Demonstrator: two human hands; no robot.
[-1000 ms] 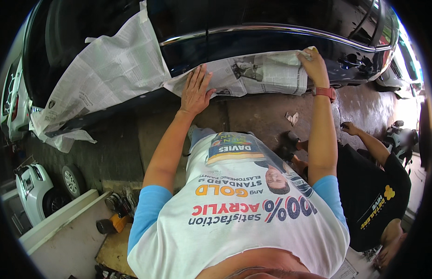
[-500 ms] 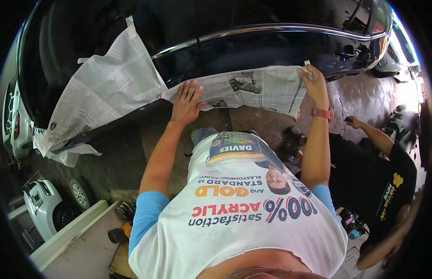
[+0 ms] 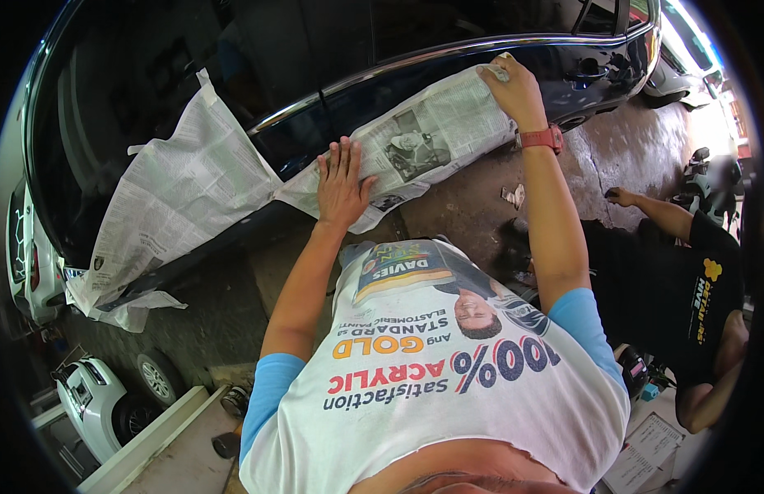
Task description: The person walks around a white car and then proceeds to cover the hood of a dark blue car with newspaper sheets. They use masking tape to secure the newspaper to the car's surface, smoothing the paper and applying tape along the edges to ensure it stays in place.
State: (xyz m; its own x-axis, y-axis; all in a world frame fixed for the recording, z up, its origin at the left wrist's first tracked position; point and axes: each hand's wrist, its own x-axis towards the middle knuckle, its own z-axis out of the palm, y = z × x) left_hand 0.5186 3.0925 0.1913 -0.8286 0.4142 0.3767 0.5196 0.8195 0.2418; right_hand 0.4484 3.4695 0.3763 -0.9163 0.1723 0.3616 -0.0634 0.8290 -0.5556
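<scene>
A long newspaper sheet lies slantwise against the side of a dark, glossy car. My left hand rests flat on the sheet's left end, fingers stretched out. At the upper right corner, my right hand pinches the paper by its edge, close to the chrome trim strip. A pale bit that looks like tape shows at those fingertips. To the left, a second newspaper sheet covers another part of the car and meets the first near my left hand.
At right, a person in a black shirt is low beside me, one arm stretched out. A white car and a loose wheel stand at lower left. A written sheet lies at lower right. Crumpled paper is on the floor.
My right hand has risen and moved slightly left, lifting the sheet's right end higher up the car toward the trim. My left hand stays pressed on the paper.
</scene>
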